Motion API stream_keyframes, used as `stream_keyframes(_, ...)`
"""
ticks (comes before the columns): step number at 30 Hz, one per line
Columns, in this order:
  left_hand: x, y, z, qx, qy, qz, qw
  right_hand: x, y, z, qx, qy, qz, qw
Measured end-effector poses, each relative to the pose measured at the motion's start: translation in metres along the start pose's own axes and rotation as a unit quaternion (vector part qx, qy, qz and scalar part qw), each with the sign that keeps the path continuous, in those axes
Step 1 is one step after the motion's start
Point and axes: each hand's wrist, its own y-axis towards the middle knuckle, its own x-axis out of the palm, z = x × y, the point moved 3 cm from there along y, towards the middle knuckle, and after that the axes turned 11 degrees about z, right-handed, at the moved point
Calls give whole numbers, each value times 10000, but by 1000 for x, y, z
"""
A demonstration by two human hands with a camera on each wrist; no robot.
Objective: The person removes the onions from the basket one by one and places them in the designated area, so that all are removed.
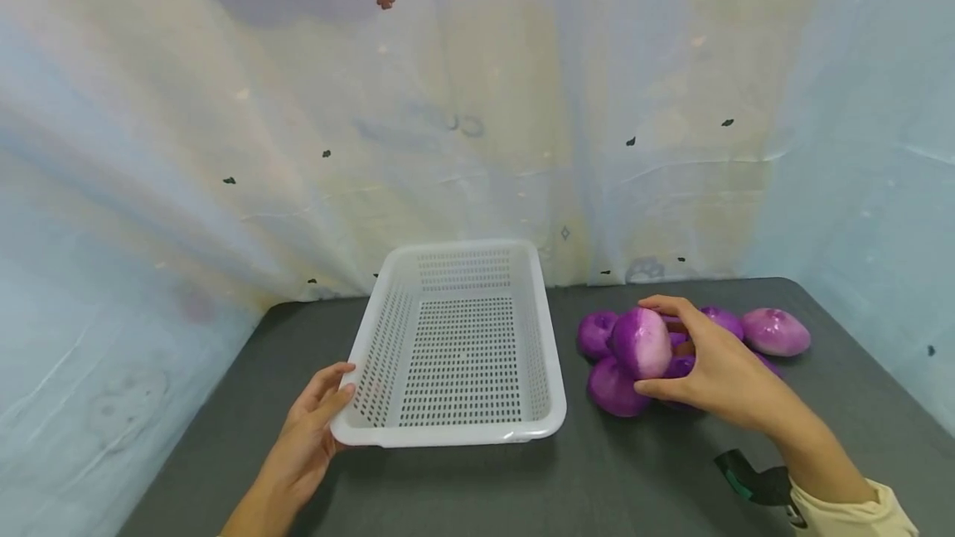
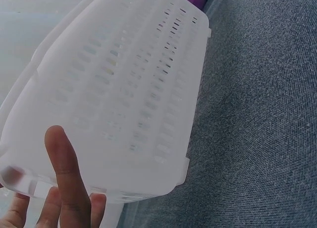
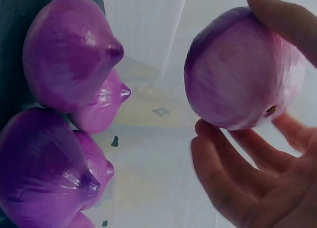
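A white perforated plastic basket (image 1: 455, 436) sits in the middle of the table, with only its slotted floor and walls showing inside. My left hand (image 1: 302, 437) grips its near left corner, fingers around the rim. In the left wrist view, one finger (image 2: 67, 173) lies up along the basket's outer wall (image 2: 114, 119). My right hand (image 1: 719, 375) holds a purple-and-white onion (image 1: 642, 343) between thumb and fingers. The right wrist view shows this onion (image 3: 237, 69) raised apart from the others. Several purple onions (image 1: 618, 389) lie under and behind that hand, partly hidden by it.
The dark grey table (image 1: 597, 487) ends at a pale patterned curtain (image 1: 477, 106) at the back and sides. One paler onion (image 1: 776, 332) lies at the far right of the pile. A dark strap device (image 1: 753, 481) is at the right wrist.
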Motion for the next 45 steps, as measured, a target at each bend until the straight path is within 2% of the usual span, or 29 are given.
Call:
stream_keyframes(5, -1, 0, 0, 33, 43, 39, 10000, 1, 1, 1, 312, -36, 11, 9995)
stream_keyframes(14, 0, 1, 1, 42, 118, 82, 9999, -3, -1, 0, 113, -460, 65, 9989)
stream_keyframes(21, -1, 3, -1, 15, 136, 140, 9998, -6, 0, 0, 208, -673, 112, 9975)
stream_keyframes(28, -2, 5, -1, -33, 189, 140, 9997, -6, -1, 0, 218, -500, 184, 9983)
stream_keyframes(38, -4, 2, -2, 82, 152, -83, 9998, -10, -2, -2, 232, -420, 277, 9985)
stream_keyframes(45, -2, 3, 1, 71, 84, -127, 9999, -9, -1, -1, 372, -621, 328, 9968)
